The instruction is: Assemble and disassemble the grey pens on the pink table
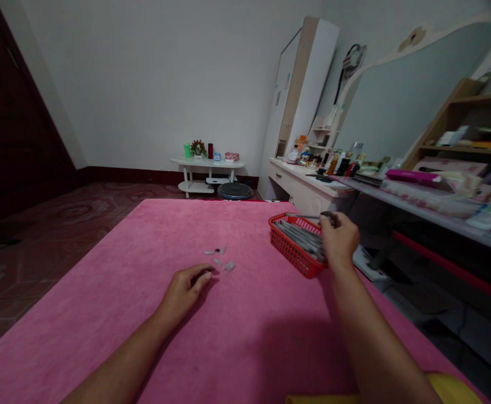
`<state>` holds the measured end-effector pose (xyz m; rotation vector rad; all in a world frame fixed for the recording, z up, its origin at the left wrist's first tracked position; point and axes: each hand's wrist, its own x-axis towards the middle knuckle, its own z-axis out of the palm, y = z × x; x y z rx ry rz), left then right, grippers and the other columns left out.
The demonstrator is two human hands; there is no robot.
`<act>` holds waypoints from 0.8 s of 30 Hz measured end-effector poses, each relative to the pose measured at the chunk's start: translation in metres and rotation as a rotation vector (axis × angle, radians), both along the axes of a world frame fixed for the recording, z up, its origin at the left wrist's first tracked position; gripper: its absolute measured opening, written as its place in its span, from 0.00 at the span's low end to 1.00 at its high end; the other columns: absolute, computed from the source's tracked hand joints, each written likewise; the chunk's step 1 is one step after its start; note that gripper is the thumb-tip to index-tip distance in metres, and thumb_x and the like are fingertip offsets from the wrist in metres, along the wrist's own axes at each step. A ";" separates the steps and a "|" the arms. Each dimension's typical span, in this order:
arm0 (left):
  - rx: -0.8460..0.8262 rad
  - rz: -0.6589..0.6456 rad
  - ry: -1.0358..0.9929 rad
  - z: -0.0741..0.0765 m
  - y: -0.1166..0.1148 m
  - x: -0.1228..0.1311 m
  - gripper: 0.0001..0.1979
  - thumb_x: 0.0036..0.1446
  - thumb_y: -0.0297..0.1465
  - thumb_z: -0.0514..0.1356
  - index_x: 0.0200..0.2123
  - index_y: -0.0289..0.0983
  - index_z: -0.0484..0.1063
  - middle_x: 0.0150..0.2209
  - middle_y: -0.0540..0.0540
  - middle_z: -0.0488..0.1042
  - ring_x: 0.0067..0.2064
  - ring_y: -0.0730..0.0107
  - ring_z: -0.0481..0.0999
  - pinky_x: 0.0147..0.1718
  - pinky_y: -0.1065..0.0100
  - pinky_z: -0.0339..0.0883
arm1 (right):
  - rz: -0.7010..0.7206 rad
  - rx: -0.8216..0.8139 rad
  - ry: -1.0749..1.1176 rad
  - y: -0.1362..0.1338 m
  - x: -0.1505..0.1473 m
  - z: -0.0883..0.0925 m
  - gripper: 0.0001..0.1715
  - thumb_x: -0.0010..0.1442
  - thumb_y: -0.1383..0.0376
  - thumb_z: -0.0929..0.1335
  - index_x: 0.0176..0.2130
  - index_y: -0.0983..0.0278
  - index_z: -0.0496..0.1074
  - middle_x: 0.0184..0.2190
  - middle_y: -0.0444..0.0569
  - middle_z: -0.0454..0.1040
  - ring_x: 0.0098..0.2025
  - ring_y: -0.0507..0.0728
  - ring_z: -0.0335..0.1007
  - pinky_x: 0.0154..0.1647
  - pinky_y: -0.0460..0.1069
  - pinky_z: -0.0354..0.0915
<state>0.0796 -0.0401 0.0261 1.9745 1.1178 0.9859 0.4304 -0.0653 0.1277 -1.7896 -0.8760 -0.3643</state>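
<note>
My left hand [185, 289] rests on the pink cloth [237, 331], fingers loosely curled and pointing toward several small grey pieces [222, 258] lying just beyond its fingertips. My right hand [338, 238] hovers over a red plastic basket [289, 247] at the cloth's right edge. Its fingers are pinched on a thin grey stick [308, 216] that reaches left across the basket. The basket holds several similar grey sticks [302, 235].
A cluttered white dressing table [308, 188] with a large mirror stands at the right, a shelf with boxes beside it. A small white side table [208, 168] with cups stands by the far wall. Dark patterned floor lies to the left.
</note>
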 end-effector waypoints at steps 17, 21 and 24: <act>-0.009 -0.016 0.041 -0.002 0.003 -0.002 0.17 0.58 0.39 0.54 0.40 0.38 0.77 0.42 0.44 0.79 0.44 0.59 0.78 0.46 0.60 0.71 | -0.131 -0.336 -0.126 -0.002 0.046 -0.020 0.23 0.50 0.58 0.69 0.45 0.62 0.76 0.36 0.54 0.79 0.38 0.62 0.74 0.35 0.51 0.63; -0.001 -0.014 0.070 -0.004 0.004 -0.004 0.17 0.58 0.41 0.54 0.41 0.39 0.77 0.41 0.45 0.80 0.43 0.59 0.78 0.44 0.62 0.71 | -0.151 -0.360 -0.161 -0.008 0.045 -0.009 0.14 0.50 0.59 0.69 0.37 0.59 0.78 0.35 0.51 0.79 0.37 0.60 0.73 0.34 0.50 0.63; -0.007 -0.019 0.068 -0.002 0.002 -0.004 0.17 0.58 0.40 0.54 0.41 0.39 0.77 0.42 0.44 0.80 0.44 0.59 0.78 0.44 0.63 0.71 | -0.110 -0.466 -0.169 -0.012 0.036 0.000 0.11 0.50 0.59 0.69 0.34 0.57 0.79 0.32 0.50 0.79 0.34 0.59 0.73 0.30 0.49 0.61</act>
